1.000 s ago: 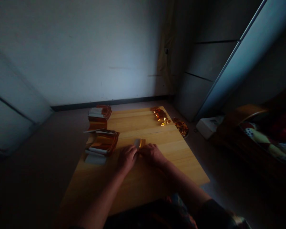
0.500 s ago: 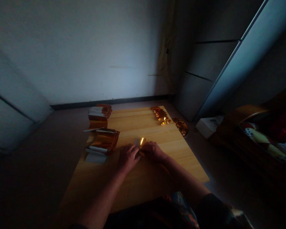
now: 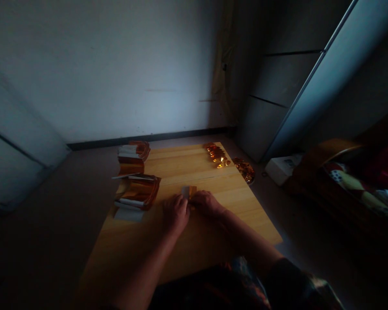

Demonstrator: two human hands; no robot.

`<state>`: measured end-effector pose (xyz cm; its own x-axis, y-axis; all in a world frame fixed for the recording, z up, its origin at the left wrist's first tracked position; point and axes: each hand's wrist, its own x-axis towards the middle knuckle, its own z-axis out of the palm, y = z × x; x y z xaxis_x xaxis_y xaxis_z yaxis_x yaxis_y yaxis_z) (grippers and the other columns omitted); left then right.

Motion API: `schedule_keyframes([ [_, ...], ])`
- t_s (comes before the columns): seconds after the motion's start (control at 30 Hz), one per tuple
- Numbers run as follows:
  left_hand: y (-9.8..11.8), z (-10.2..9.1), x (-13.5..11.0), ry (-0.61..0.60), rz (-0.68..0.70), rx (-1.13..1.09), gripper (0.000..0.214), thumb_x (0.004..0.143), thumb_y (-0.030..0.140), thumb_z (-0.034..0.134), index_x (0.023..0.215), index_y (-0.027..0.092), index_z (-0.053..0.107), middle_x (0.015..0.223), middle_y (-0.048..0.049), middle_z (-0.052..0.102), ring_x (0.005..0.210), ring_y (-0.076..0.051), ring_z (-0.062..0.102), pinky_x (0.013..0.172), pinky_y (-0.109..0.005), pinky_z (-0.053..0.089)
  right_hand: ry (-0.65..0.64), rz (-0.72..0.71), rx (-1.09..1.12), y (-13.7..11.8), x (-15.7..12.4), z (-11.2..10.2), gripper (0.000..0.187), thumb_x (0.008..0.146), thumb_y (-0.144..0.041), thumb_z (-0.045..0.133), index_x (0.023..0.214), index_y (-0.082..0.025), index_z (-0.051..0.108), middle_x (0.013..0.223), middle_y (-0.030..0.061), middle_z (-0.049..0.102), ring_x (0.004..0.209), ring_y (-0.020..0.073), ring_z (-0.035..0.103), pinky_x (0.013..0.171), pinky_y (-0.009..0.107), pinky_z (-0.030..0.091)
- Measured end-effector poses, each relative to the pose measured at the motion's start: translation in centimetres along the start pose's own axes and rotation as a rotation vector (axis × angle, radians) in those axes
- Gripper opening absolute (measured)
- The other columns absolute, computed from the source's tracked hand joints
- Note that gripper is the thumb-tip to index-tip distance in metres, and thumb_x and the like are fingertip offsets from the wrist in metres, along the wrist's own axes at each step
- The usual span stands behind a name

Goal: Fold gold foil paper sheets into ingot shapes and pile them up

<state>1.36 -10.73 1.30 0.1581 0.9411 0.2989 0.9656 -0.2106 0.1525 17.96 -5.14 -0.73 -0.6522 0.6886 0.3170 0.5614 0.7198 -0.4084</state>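
Observation:
Near the middle of the wooden table [image 3: 187, 163], a small sheet of gold foil paper [image 3: 193, 190] with a greyish back lies between my two hands. My left hand [image 3: 176, 212] is closed on its left side, fingertips pressed together at the near edge. From the right, my right hand [image 3: 208, 203] grips the gold part with bent fingers. Both hands partly cover the sheet, so its lower part is hidden. To the left lie bent stacks of foil paper [image 3: 145, 191], with a second stack [image 3: 144, 150] behind.
Folded gold foil pieces [image 3: 217, 156] stand in a row at the table's far right corner. Beyond the right edge, a container of gold pieces [image 3: 245, 170] sits lower down. A white box [image 3: 280, 170] and a wooden chair [image 3: 333, 150] are at the right.
The gold part of the sheet has turned flatter and lost its bright glint. Both hands stay close together at nearly the same spot. The view has shifted slightly.

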Motion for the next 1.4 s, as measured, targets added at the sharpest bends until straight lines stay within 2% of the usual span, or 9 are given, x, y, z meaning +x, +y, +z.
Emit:
schedule_keyframes([
  [0.1, 0.3, 0.1, 0.0, 0.002, -0.013, -0.001, 0.012, 0.079, 0.021, 0.052, 0.089, 0.020, 0.058, 0.113, -0.0103, 0.061, 0.102, -0.028, 0.054, 0.088, -0.047, 0.036, -0.010, -0.003, -0.012, 0.0, 0.0, 0.0, 0.020, 0.083, -0.024, 0.060, 0.101, -0.022, 0.069, 0.099, 0.0055, 0.065, 0.090, 0.0177, 0.057, 0.081, 0.028, 0.040],
  [0.23, 0.0, 0.1, -0.1, 0.032, -0.005, -0.018, 0.012, 0.079, 0.022, 0.052, 0.090, 0.019, 0.057, 0.101, -0.0105, 0.063, 0.098, -0.027, 0.054, 0.085, -0.044, 0.037, -0.023, -0.005, -0.016, -0.2, 0.0, 0.0, 0.020, 0.084, -0.025, 0.060, 0.102, -0.024, 0.069, 0.100, 0.0052, 0.065, 0.091, 0.0175, 0.057, 0.081, 0.028, 0.040],
  [0.4, -0.4, 0.2, -0.1, 0.058, 0.035, -0.067, 0.012, 0.079, 0.022, 0.053, 0.089, 0.021, 0.059, 0.105, -0.0086, 0.063, 0.100, -0.026, 0.053, 0.084, -0.043, 0.037, 0.008, -0.008, 0.008, -0.6, 0.0, -0.3, 0.020, 0.085, -0.023, 0.058, 0.102, -0.026, 0.069, 0.101, 0.0039, 0.065, 0.092, 0.0170, 0.057, 0.083, 0.029, 0.041],
  [0.57, 0.0, 0.2, 0.1, 0.076, 0.010, -0.067, 0.013, 0.081, 0.019, 0.048, 0.083, 0.022, 0.061, 0.099, -0.0076, 0.064, 0.096, -0.024, 0.053, 0.085, -0.043, 0.035, 0.055, -0.040, 0.036, -0.3, -0.3, -0.3, 0.016, 0.085, -0.022, 0.058, 0.095, -0.021, 0.070, 0.100, 0.0057, 0.066, 0.091, 0.0168, 0.057, 0.082, 0.028, 0.042],
  [0.77, 1.2, 0.2, 0.3, 0.072, -0.102, -0.057, 0.014, 0.081, 0.020, 0.048, 0.086, 0.021, 0.061, 0.099, -0.0088, 0.063, 0.097, -0.027, 0.053, 0.089, -0.049, 0.032, 0.066, 0.018, -0.070, -0.4, -1.4, -1.0, 0.017, 0.087, -0.026, 0.057, 0.100, -0.025, 0.068, 0.111, 0.0060, 0.064, 0.102, 0.0201, 0.052, 0.089, 0.035, 0.039],
  [0.93, 1.4, 0.3, 0.2, 0.092, -0.096, -0.058, 0.015, 0.083, 0.022, 0.048, 0.087, 0.021, 0.061, 0.100, -0.0090, 0.063, 0.097, -0.026, 0.053, 0.088, -0.047, 0.032, 0.097, 0.056, -0.179, -1.1, -2.1, -1.3, 0.020, 0.088, -0.028, 0.056, 0.105, -0.026, 0.066, 0.127, 0.0082, 0.055, 0.116, 0.0243, 0.045, 0.096, 0.041, 0.034],
  [1.1, 0.9, 0.5, 0.3, 0.099, -0.104, -0.060, 0.016, 0.083, 0.023, 0.048, 0.091, 0.022, 0.062, 0.100, -0.0087, 0.063, 0.093, -0.025, 0.054, 0.081, -0.041, 0.035, 0.085, 0.066, -0.158, -1.8, -2.0, -0.6, 0.023, 0.089, -0.026, 0.054, 0.109, -0.026, 0.064, 0.122, 0.0083, 0.059, 0.120, 0.0236, 0.044, 0.101, 0.043, 0.029],
  [1.27, 0.4, 0.4, 0.4, 0.072, -0.113, -0.062, 0.015, 0.082, 0.023, 0.048, 0.088, 0.022, 0.062, 0.093, -0.0078, 0.063, 0.088, -0.024, 0.056, 0.075, -0.037, 0.036, 0.126, 0.104, -0.081, -1.3, -1.6, 0.6, 0.031, 0.089, -0.021, 0.053, 0.119, -0.023, 0.058, 0.122, 0.0088, 0.060, 0.118, 0.0213, 0.048, 0.102, 0.042, 0.031],
  [1.4, -0.1, 0.0, 0.4, 0.075, -0.072, -0.068, 0.015, 0.081, 0.021, 0.048, 0.087, 0.021, 0.061, 0.092, -0.0068, 0.064, 0.088, -0.023, 0.057, 0.076, -0.036, 0.037, 0.154, 0.080, 0.018, -0.9, -1.6, 1.0, 0.040, 0.085, -0.016, 0.052, 0.125, -0.018, 0.053, 0.122, 0.0119, 0.060, 0.117, 0.0216, 0.050, 0.102, 0.042, 0.034],
])
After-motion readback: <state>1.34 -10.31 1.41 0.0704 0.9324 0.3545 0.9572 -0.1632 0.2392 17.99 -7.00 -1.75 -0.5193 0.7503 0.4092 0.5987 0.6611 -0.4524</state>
